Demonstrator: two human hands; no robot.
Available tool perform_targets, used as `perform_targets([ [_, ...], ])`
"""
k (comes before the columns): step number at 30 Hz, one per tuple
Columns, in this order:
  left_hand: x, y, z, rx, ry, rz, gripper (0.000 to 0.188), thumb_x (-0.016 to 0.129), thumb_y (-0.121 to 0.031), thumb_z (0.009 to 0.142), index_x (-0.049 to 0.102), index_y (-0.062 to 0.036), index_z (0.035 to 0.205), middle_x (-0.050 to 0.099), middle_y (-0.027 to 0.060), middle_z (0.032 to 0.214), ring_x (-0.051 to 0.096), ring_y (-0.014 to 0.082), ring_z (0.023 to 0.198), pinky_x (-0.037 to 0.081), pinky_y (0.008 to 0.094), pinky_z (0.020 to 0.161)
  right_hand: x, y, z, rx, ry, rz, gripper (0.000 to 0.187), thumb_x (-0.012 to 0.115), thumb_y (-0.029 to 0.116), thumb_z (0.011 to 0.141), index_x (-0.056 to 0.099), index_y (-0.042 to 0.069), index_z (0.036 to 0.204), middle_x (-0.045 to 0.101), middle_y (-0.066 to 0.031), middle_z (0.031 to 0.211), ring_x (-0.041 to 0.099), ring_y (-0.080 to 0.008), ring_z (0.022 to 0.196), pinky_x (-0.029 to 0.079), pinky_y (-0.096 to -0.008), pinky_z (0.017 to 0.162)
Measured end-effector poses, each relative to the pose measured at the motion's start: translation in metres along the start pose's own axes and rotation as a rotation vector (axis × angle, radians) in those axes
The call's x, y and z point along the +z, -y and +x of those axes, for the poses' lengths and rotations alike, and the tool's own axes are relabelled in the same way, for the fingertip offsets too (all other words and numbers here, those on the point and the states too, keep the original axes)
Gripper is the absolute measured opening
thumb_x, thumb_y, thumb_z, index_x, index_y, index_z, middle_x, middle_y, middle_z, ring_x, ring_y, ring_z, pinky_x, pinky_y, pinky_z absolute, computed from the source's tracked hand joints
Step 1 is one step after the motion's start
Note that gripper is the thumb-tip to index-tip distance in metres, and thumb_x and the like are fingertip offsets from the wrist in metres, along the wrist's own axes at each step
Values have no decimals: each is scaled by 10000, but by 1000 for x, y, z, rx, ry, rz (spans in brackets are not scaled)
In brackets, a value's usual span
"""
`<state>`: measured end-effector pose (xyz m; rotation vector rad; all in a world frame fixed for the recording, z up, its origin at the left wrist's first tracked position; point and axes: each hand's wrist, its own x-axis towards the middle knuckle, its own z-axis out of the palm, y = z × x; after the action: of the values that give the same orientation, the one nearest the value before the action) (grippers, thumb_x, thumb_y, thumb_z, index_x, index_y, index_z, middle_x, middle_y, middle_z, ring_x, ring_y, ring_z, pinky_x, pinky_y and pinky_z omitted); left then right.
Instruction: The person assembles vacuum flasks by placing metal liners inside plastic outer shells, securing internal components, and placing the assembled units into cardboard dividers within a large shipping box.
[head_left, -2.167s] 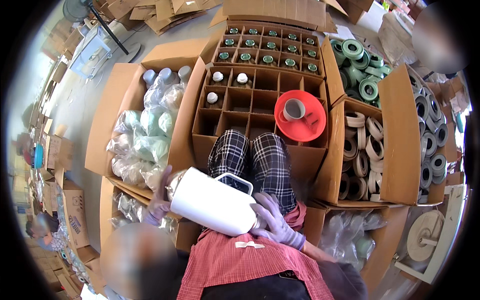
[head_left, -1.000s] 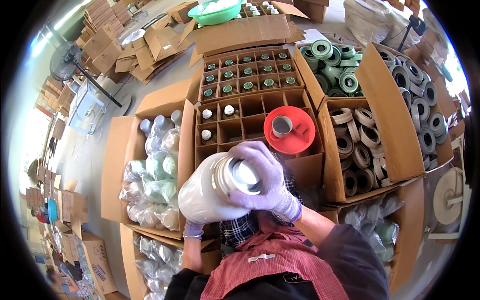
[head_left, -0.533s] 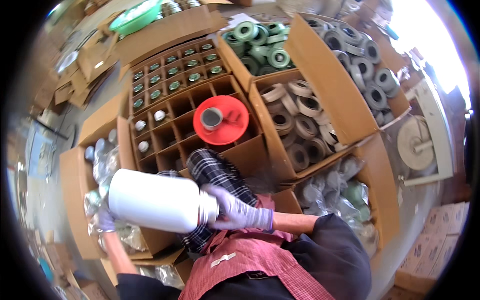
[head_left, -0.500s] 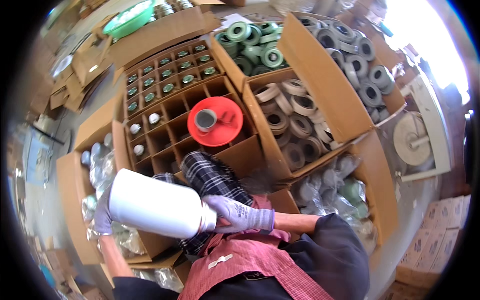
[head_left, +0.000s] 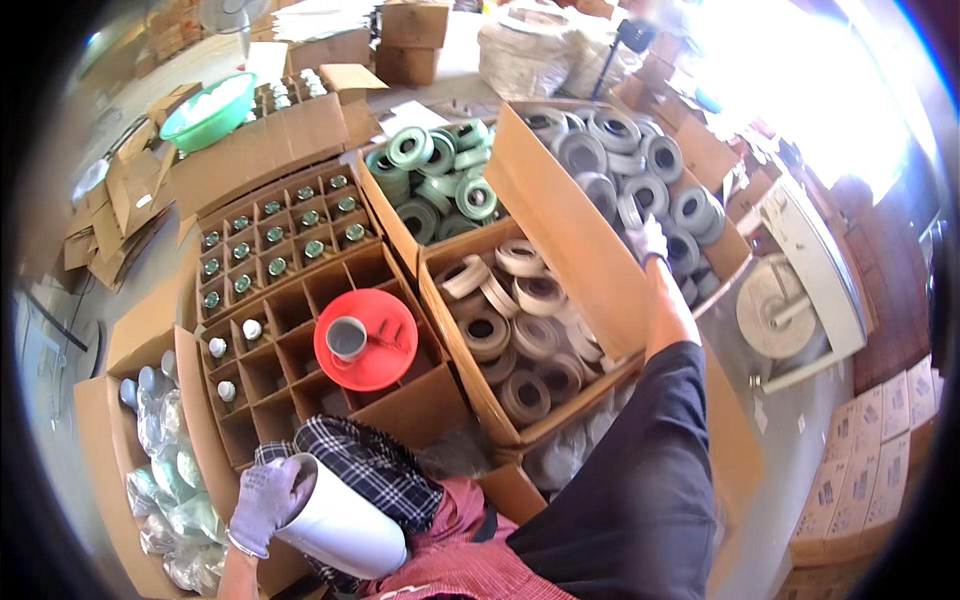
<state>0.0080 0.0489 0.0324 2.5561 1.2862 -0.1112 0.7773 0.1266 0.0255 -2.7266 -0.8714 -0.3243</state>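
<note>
My left hand (head_left: 268, 502), in a grey glove, grips the open end of a white cylindrical container (head_left: 345, 525). The container lies tilted across my lap, its closed end toward my apron. My gloved right hand (head_left: 650, 241) reaches far out to the right, over a carton of grey plastic rings (head_left: 583, 153). Its fingers are closed on the edge of one grey ring (head_left: 629, 211); the far fingers are partly hidden. Near my knees, a red round dish (head_left: 362, 372) with a grey cup (head_left: 347, 338) on it sits atop a divided carton (head_left: 290, 312).
Beside the grey rings, a raised flap (head_left: 560, 230) stands above a carton of beige rings (head_left: 520, 335). Green rings (head_left: 410, 147) fill another carton. Bagged parts (head_left: 170, 450) are at left, a white-framed machine (head_left: 812, 300) at right. A green basin (head_left: 210, 112) sits farther back.
My right hand has left the container's neck and stretched out to the grey rings. The left hand has lowered and turned the container, so its open end now faces up and away.
</note>
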Motion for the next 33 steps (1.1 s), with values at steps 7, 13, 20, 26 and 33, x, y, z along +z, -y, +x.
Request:
perform_targets([
  [7, 2, -8, 6, -61, -23, -38, 284, 573, -396, 914, 707, -148, 946, 684, 133, 821, 665, 336, 765, 524, 467, 665, -4, 19, 11, -499, -527, -211, 217, 545, 273, 917, 678, 110, 866, 690, -115, 732, 663, -344, 652, 544, -492, 628],
  [13, -60, -22, 27, -62, -611, -183, 765, 743, -514, 764, 526, -10, 1297, 552, 175, 1298, 553, 372, 1172, 481, 448, 961, -142, 196, -251, -487, 235, 1477, 303, 589, 177, 970, 588, -20, 1200, 639, -68, 1076, 597, -167, 988, 485, -303, 876],
  [20, -70, -20, 9, -145, -491, -1462, 625, 694, -370, 910, 500, -40, 1404, 561, 128, 1346, 567, 200, 1196, 464, 336, 1002, -156, 300, -438, -342, 1553, 1963, 264, 594, 190, 961, 592, -26, 1112, 644, -110, 1078, 630, -199, 966, 501, -354, 916],
  [26, -41, -19, -10, -32, -775, -2069, 571, 432, -485, 1018, 519, -22, 1342, 617, 92, 1258, 602, 164, 1122, 482, 341, 987, -145, 333, -477, -1692, 121, 1051, 746, 724, -14, 655, 473, 28, 1357, 442, -248, 1335, 500, -440, 1185, 455, -472, 1017],
  [33, -32, 5, -28, 137, -874, -860, 640, 662, -417, 881, 529, -56, 1393, 503, 152, 1415, 492, 299, 1268, 362, 405, 1075, -108, 323, -495, -852, 1589, 1462, 619, 438, 531, 999, 538, -75, 1073, 685, -158, 724, 696, -288, 619, 580, -331, 604],
])
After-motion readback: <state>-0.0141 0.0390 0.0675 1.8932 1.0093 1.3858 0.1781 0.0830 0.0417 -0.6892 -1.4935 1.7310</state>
